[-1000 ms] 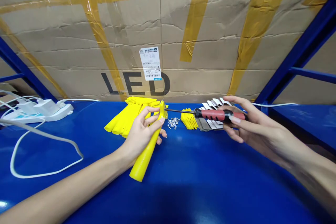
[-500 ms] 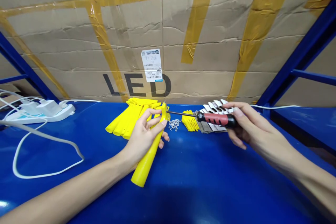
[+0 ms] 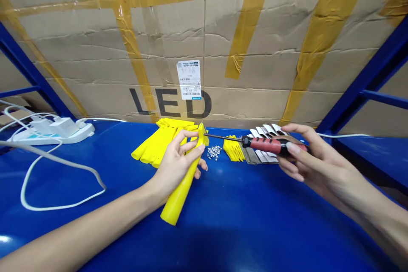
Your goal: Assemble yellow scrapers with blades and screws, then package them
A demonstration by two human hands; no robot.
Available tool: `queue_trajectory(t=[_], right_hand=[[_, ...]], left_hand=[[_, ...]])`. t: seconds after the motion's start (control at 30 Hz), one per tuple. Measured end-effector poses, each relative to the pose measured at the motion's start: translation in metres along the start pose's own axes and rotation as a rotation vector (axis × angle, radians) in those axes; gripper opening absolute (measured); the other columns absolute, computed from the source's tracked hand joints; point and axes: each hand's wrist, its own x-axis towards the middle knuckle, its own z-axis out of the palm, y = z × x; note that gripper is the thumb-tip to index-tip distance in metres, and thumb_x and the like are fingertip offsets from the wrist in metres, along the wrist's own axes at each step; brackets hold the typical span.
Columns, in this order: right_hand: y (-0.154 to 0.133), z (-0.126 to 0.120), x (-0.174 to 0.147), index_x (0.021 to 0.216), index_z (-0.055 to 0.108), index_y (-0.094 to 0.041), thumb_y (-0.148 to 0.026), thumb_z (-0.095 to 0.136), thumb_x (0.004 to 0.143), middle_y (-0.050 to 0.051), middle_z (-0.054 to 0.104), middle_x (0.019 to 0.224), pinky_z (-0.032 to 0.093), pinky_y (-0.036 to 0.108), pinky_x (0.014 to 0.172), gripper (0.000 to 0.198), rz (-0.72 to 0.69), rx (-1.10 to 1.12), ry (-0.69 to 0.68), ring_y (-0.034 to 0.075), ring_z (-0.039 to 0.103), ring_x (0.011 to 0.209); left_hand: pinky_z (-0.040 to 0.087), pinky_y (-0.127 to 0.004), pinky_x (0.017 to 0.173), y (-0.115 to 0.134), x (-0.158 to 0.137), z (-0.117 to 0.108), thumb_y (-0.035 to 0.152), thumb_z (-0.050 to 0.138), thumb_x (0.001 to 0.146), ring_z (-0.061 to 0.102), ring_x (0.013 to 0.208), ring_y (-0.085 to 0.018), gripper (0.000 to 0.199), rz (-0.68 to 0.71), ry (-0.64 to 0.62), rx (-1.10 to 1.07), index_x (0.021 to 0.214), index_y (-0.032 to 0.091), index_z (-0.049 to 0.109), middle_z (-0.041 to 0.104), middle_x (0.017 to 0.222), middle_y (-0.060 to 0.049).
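My left hand (image 3: 180, 157) is wrapped round a yellow plastic handle (image 3: 179, 193), tilted with its wide round end toward me. A small blade-like metal edge shows at the handle's far end, too thin to make out well. In my right hand (image 3: 310, 153) is a screwdriver (image 3: 266, 144) with a red and black grip, its fingers round the rear of the grip. The screwdriver lies nearly level, and its tip meets the side of the handle's far end. Behind the left hand lies a pile of yellow handles (image 3: 148, 148). Small screws (image 3: 214, 153) lie loose beneath the shaft.
Small yellow plastic pieces (image 3: 233, 148) and a row of metal blades (image 3: 266, 129) lie on the blue table (image 3: 229, 212). At left sit a white power strip (image 3: 76, 132) and a looped cable (image 3: 63, 208). A taped cardboard box (image 3: 255, 97) stands behind, between blue metal posts.
The fingers of my right hand have shifted on the screwdriver's grip, toward its rear end. The tip stays at the yellow handle. The whole view has moved slightly.
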Motion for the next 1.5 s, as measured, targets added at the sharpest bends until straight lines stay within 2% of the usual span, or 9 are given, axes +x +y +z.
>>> queue_trajectory(t=[0.27,0.43,0.57,0.77,0.9,1.07,1.23,1.4,1.5], right_hand=[[0.003,0.004,-0.001,0.124,0.054,-0.036,-0.047,0.068,0.086,0.004,0.059,0.098,0.045,0.030,0.053,0.042,0.027,0.001,0.005,0.017,0.052,0.066],[0.002,0.008,0.004,0.106,0.051,-0.030,-0.060,0.053,0.095,-0.005,0.044,0.054,0.029,0.025,0.043,0.032,0.020,-0.235,0.108,0.013,0.037,0.044],[-0.015,0.007,0.023,0.114,0.054,-0.031,-0.044,0.066,0.089,0.002,0.061,0.095,0.046,0.028,0.055,0.031,0.122,-0.018,-0.037,0.013,0.054,0.062],[-0.024,0.014,0.041,0.094,0.053,-0.027,-0.053,0.059,0.094,-0.005,0.039,0.059,0.026,0.022,0.040,0.027,0.009,-0.212,0.116,0.009,0.036,0.044],[-0.006,0.015,0.032,0.112,0.054,-0.031,-0.045,0.070,0.087,0.001,0.059,0.094,0.052,0.029,0.062,0.032,0.041,0.034,-0.018,0.016,0.061,0.072],[0.009,0.005,0.027,0.094,0.051,-0.026,-0.056,0.060,0.092,-0.006,0.044,0.058,0.031,0.022,0.040,0.031,-0.071,-0.160,0.117,0.009,0.040,0.042],[0.007,0.001,0.027,0.112,0.053,-0.029,-0.044,0.076,0.081,0.002,0.060,0.098,0.052,0.030,0.060,0.041,0.002,0.046,-0.074,0.015,0.061,0.071],[0.008,0.005,0.025,0.099,0.053,-0.024,-0.058,0.058,0.093,-0.006,0.047,0.062,0.033,0.022,0.041,0.034,-0.033,-0.100,0.017,0.007,0.037,0.042],[0.008,0.006,0.024,0.106,0.054,-0.025,-0.053,0.066,0.090,0.001,0.061,0.088,0.046,0.025,0.051,0.034,0.016,-0.015,-0.047,0.011,0.056,0.059]], left_hand=[[0.047,-0.019,0.042,-0.007,0.003,-0.002,0.030,0.077,0.082,0.063,0.054,-0.010,0.041,0.015,0.024,-0.017,0.107,0.023,0.045,0.061,0.094,-0.001],[0.047,-0.019,0.042,-0.003,0.004,-0.002,0.027,0.074,0.084,0.063,0.054,-0.010,0.037,0.028,0.020,-0.011,0.107,0.023,0.045,0.061,0.092,-0.001],[0.046,-0.019,0.042,0.001,0.005,-0.003,0.022,0.070,0.086,0.062,0.053,-0.010,0.035,0.004,0.073,-0.040,0.110,0.022,0.045,0.062,0.089,-0.001],[0.047,-0.020,0.042,0.002,0.005,-0.009,0.023,0.071,0.086,0.063,0.055,-0.011,0.035,0.011,0.076,-0.052,0.109,0.021,0.045,0.062,0.090,-0.002],[0.047,-0.019,0.043,0.002,0.006,-0.010,0.023,0.072,0.086,0.063,0.057,-0.011,0.036,0.023,0.079,-0.038,0.110,0.021,0.046,0.062,0.092,-0.002],[0.047,-0.020,0.041,0.000,0.004,-0.004,0.026,0.074,0.084,0.063,0.056,-0.011,0.038,0.016,0.037,0.006,0.109,0.021,0.046,0.061,0.093,-0.002],[0.047,-0.019,0.041,0.006,0.000,0.000,0.031,0.074,0.084,0.061,0.053,-0.010,0.039,0.067,0.040,0.055,0.107,0.023,0.045,0.060,0.084,0.001],[0.047,-0.020,0.041,0.008,-0.001,-0.003,0.036,0.076,0.083,0.059,0.052,-0.011,0.043,0.095,0.022,0.112,0.109,0.024,0.044,0.060,0.079,0.003],[0.048,-0.019,0.041,0.007,0.000,-0.004,0.036,0.074,0.084,0.061,0.055,-0.012,0.040,0.119,0.028,0.139,0.109,0.025,0.044,0.060,0.077,0.003]])
